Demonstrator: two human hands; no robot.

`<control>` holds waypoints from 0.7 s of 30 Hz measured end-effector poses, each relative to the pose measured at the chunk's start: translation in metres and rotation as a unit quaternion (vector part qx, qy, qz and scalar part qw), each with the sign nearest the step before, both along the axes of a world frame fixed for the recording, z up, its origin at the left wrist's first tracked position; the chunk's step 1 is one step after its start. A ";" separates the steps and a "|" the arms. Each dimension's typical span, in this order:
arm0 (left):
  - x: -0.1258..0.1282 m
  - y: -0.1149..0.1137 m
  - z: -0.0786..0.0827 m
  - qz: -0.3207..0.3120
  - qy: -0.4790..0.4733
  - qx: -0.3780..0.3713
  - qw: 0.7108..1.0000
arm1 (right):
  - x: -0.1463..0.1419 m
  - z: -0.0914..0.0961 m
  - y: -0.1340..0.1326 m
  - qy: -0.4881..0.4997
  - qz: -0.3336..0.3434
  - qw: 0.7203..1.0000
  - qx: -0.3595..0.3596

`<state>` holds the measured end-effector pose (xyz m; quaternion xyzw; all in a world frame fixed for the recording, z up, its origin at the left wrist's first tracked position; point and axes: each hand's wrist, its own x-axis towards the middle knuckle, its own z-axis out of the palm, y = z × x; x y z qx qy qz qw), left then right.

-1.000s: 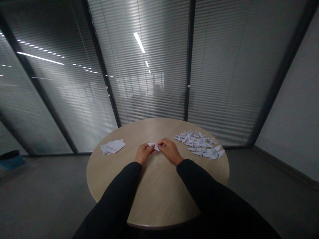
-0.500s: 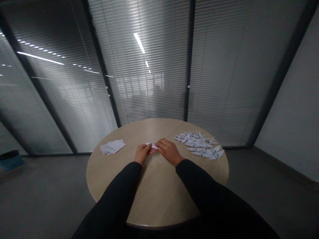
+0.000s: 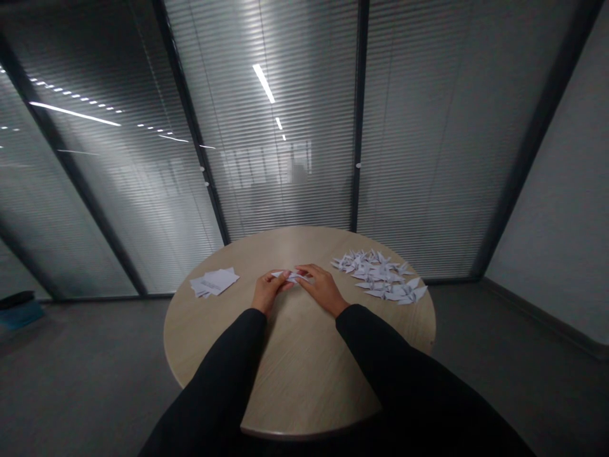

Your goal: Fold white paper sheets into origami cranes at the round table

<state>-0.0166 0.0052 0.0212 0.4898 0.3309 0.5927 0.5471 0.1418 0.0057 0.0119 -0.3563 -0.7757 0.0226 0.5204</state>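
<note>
A small white folded paper [image 3: 291, 277] lies between my two hands near the middle of the round wooden table [image 3: 304, 381]. My left hand [image 3: 267, 291] pinches its left end with closed fingers. My right hand [image 3: 321, 287] presses on its right end, fingers held together. Both arms wear black sleeves. A pile of several finished white paper cranes [image 3: 380, 274] lies to the right of my right hand. A small stack of flat white paper sheets [image 3: 214, 281] sits to the left of my left hand.
Glass walls with closed blinds and dark frames [image 3: 359, 127] stand behind the table. Grey floor surrounds the table. A dark and blue object [image 3: 19, 306] rests on the floor at the far left. A pale wall rises on the right.
Both hands have shifted slightly away from me with the paper. The paper now shows more spread out between the fingertips, with a thin point toward the left.
</note>
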 end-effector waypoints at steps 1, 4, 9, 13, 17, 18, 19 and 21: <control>0.000 0.000 -0.001 -0.006 0.003 0.004 1.000 | -0.001 0.000 0.001 0.023 0.009 1.000 -0.016; 0.000 0.001 -0.002 -0.025 0.013 0.013 1.000 | -0.001 0.001 0.001 0.067 0.038 0.996 -0.040; 0.001 -0.001 -0.001 -0.021 0.008 0.007 1.000 | -0.002 0.002 0.000 0.106 0.045 0.992 -0.054; 0.002 -0.002 0.000 -0.019 0.009 -0.001 1.000 | -0.001 0.004 -0.001 0.109 0.039 0.992 -0.048; 0.003 -0.003 0.001 -0.009 0.003 0.000 1.000 | -0.002 0.006 -0.003 0.112 0.037 0.992 -0.036; 0.003 -0.004 0.002 -0.005 0.002 0.001 1.000 | -0.002 0.007 -0.004 0.114 0.036 0.992 -0.034; 0.003 -0.004 0.002 -0.003 0.002 0.001 1.000 | -0.003 0.007 -0.004 0.118 0.036 0.992 -0.033; 0.003 -0.005 0.003 0.002 0.001 0.001 1.000 | -0.003 0.008 -0.005 0.125 0.038 0.991 -0.034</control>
